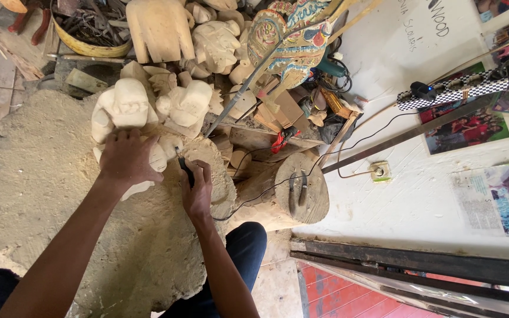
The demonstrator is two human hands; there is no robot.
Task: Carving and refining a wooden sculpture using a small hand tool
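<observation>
At the far left a wide mound of pale sawdust (36, 176) spreads over the floor, and both arms reach across it. The left hand (126, 156) lies palm down on a pale, unfinished wood carving (126, 106), its fingers spread and pressed over the carving's lower part; the grip is a flat hold on top, not wrapped round. The carving sits at the mound's upper edge, near the middle of the heap of work.

Just right of it, the right hand (198, 191) is closed round a small dark power tool (185, 171), grip clamped on its body, the tool's tip touching the carving's lower right side. A thin dark cord (278, 184) runs from that hand toward the right, across a round log stump (293, 188) that lies on its side just beside the hand, and up to a wall socket (379, 171).

Behind the carving, along the top, more raw wooden figures (216, 44) are piled together, with a yellow-rimmed basin of dark metal tools (89, 26) at the upper left. A flat painted puppet figure (296, 35) on a stick leans over the pile.

Further right stands a white wall (407, 200), with a chequered power strip (455, 91) and coloured pictures (466, 126) on it. A dark-trousered knee (244, 247) shows below the right arm.
</observation>
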